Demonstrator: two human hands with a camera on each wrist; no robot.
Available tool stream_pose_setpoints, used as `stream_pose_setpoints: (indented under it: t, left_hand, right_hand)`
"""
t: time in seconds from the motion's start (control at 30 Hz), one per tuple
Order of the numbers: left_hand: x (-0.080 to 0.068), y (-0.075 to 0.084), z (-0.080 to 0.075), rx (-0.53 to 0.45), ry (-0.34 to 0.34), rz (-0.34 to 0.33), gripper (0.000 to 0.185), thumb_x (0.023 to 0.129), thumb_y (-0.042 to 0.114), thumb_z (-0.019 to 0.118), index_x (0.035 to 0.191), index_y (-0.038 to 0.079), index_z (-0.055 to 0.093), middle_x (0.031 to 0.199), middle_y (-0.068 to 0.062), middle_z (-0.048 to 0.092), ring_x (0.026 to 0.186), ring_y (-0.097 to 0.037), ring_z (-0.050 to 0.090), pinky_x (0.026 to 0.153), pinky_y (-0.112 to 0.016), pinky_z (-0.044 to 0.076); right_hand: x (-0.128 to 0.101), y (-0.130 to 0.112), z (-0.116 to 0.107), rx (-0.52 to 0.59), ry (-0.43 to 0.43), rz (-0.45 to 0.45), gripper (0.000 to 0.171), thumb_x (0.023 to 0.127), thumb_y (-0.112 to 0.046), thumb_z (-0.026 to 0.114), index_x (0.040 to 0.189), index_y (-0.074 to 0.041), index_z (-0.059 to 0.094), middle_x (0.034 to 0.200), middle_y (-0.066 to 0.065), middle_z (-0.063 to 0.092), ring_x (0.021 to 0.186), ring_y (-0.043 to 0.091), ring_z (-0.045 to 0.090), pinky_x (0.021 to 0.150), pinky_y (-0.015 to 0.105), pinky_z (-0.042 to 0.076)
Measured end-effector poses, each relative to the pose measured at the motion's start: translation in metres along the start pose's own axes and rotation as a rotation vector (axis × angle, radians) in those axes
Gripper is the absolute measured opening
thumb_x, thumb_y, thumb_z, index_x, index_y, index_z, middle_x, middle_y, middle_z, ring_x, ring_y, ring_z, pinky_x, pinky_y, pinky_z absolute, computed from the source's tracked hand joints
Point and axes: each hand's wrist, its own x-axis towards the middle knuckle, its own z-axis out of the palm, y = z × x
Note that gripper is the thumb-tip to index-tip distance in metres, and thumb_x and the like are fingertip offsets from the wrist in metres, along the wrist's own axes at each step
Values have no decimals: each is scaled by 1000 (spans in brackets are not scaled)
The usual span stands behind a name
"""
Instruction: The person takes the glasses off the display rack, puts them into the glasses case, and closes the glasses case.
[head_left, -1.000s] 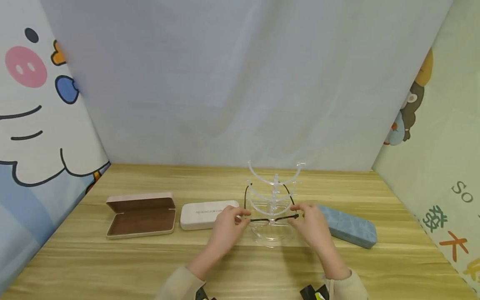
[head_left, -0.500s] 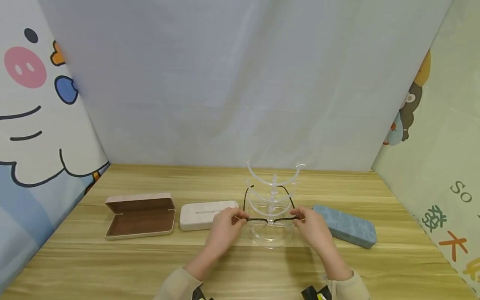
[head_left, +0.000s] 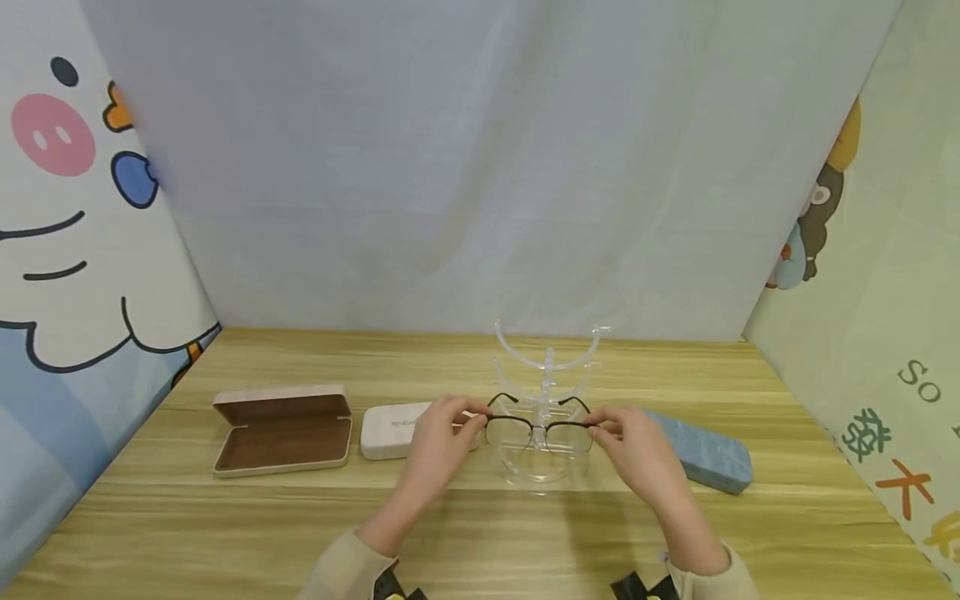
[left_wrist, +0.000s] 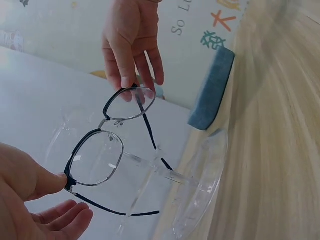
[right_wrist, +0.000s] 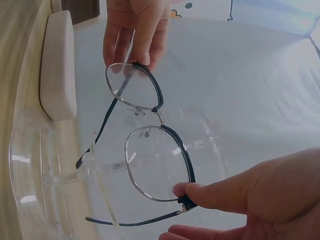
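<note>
A pair of half-rim eyeglasses (head_left: 509, 418), black along the top and thin silver below, is held up between both hands with its temples unfolded and pointing away. My left hand (head_left: 437, 450) pinches one outer corner by the hinge, thumb in front. At the opposite corner my right hand (head_left: 639, 457) pinches the frame the same way. The lenses face back toward the head camera. Just behind them, overlapped by the frame, a clear tiered eyeglass stand (head_left: 547, 367) rises from the table; its round base (right_wrist: 25, 170) shows in the right wrist view.
To the left lies an open glasses case (head_left: 285, 448) with a brown lining. A white closed case (head_left: 385, 433) is beside it, partly behind the left hand. Right of the stand is a blue closed case (head_left: 711, 457). A pale curtain (head_left: 450, 167) hangs behind the table.
Both hands have raised and tilted the eyeglasses, so the lenses now face the head camera more squarely and the temples look shorter. The stand and cases have stayed put.
</note>
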Motion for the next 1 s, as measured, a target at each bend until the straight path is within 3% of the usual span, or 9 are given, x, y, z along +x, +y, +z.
stream_pose_setpoints:
  t: [0.33, 0.63, 1.0]
  left_hand:
    - [0, 18, -19, -122, 19, 5, 8, 86, 9, 62, 90, 11, 68, 98, -5, 62, 89, -19, 62, 75, -28, 53]
    - [-4, 34, -34, -175, 58, 7, 9, 86, 11, 62, 91, 15, 69, 95, 1, 64, 85, -12, 62, 74, -25, 51]
    - [-12, 55, -52, -252, 122, 77, 11, 84, 8, 63, 93, 12, 69, 93, 2, 63, 84, -9, 61, 75, -22, 51]
  right_hand:
    - [-14, -17, -14, 37, 42, -16, 17, 91, -17, 55, 104, -13, 65, 115, 13, 58, 101, 31, 58, 81, 45, 50]
    - [-29, -30, -24, 82, 122, -75, 17, 91, -19, 56, 103, -14, 66, 120, 9, 55, 100, 30, 57, 85, 44, 49]
    - [-50, -44, -29, 123, 286, -184, 14, 89, -20, 59, 100, -20, 67, 114, 0, 56, 95, 22, 58, 77, 40, 50]
